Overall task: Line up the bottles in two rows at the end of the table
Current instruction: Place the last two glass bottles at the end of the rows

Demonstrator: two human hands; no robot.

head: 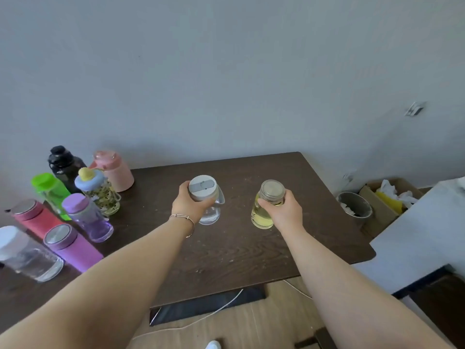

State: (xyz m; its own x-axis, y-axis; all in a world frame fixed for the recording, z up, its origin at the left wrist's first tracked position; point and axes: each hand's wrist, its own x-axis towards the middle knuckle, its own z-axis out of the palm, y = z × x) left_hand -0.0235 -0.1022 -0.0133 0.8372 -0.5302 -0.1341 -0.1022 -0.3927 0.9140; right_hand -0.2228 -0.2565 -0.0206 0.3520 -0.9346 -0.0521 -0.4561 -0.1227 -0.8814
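While eight bottles (75, 205) stand grouped at frame left, we grip the clear bottle (207, 199) with the left hand (190, 205) and the yellow bottle (266, 205) with the right hand (284, 212), mid-frame on the desk (239, 248).

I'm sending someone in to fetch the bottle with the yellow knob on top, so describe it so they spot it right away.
On the dark wooden table, look at the cluster of bottles along its left end. The floral bottle stands in front of the pink bottle, beside the green bottle. Only it has a pale blue lid topped with a yellow knob.
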